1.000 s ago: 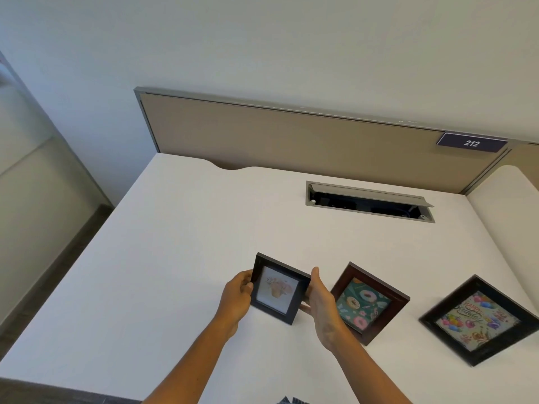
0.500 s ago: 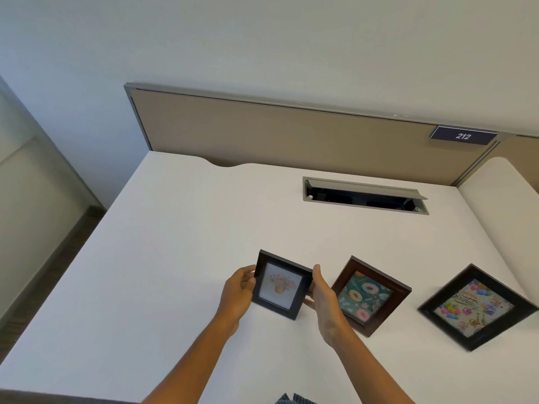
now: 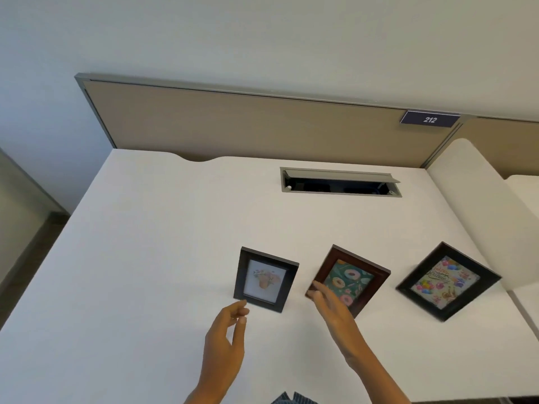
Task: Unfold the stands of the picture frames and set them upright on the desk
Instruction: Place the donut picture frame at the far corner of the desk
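Observation:
Three picture frames sit on the white desk (image 3: 145,272). A small black frame with a flower-pot picture (image 3: 264,279) stands upright on its own near the middle. A brown frame with a doughnut picture (image 3: 351,277) lies flat to its right. A larger black frame with a balloon picture (image 3: 447,279) lies flat at the far right. My left hand (image 3: 229,335) hovers just below the small black frame, fingers apart, holding nothing. My right hand (image 3: 331,309) is open over the near-left corner of the brown frame; I cannot tell whether it touches the frame.
An open grey cable hatch (image 3: 339,183) is set into the desk at the back. A beige partition (image 3: 248,123) with a "212" label (image 3: 429,120) runs behind it. A second white desk surface (image 3: 484,205) adjoins on the right.
Both hands have let go of the small black frame, which now stands upright by itself. My left hand has drawn back; my right hand has moved right onto the brown frame's corner.

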Motion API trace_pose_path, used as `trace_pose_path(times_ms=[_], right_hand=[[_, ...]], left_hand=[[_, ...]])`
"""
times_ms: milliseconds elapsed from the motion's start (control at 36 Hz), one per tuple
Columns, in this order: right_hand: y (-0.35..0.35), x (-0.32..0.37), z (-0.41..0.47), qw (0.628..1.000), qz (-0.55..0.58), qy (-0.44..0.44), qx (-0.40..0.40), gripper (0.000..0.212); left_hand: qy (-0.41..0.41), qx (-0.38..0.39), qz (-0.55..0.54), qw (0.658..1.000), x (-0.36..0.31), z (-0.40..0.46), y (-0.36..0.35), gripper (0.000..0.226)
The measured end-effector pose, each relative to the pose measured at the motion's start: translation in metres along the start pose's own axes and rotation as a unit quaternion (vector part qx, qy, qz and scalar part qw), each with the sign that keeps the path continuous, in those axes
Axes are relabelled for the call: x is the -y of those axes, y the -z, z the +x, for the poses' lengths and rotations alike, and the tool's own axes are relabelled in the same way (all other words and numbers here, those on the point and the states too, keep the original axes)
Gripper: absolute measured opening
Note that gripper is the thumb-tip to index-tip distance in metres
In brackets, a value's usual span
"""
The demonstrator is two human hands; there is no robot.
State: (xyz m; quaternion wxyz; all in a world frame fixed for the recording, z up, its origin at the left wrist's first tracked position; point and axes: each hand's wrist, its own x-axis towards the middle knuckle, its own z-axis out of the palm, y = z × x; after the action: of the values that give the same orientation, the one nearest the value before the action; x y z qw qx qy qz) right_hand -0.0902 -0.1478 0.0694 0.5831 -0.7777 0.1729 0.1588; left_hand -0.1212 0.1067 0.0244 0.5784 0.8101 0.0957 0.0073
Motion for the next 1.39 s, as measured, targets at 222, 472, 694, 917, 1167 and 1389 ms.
trace_pose_path(times_ms=[222,472,694,917,1167,1389], right_hand=[[0.052,-0.027,-0.023,0.997,0.019,-0.018,-0.069,0.047],[0.103,-0.043,-0.023,0.984,0.04,-0.004,-0.176,0.054],[0.123,-0.049,0.0,0.981,0.064,0.01,-0.184,0.043],[0.123,-0.034,0.018,0.988,0.109,0.016,-0.105,0.061],[0.119,-0.026,0.03,0.982,0.181,0.004,-0.058,0.074],[0.116,-0.026,0.044,0.975,0.216,-0.032,-0.05,0.066]], left_hand=[[-0.003,0.217,-0.024,0.976,-0.016,-0.023,-0.033,0.037],[0.007,0.263,-0.046,0.964,-0.048,-0.021,-0.097,0.041],[0.005,0.19,-0.015,0.982,-0.086,-0.006,-0.149,0.064],[0.022,0.145,-0.019,0.989,-0.096,0.029,-0.172,0.066],[0.031,0.123,-0.058,0.99,-0.102,0.061,-0.183,0.045],[0.05,0.103,-0.057,0.992,-0.106,0.071,-0.187,0.033]])
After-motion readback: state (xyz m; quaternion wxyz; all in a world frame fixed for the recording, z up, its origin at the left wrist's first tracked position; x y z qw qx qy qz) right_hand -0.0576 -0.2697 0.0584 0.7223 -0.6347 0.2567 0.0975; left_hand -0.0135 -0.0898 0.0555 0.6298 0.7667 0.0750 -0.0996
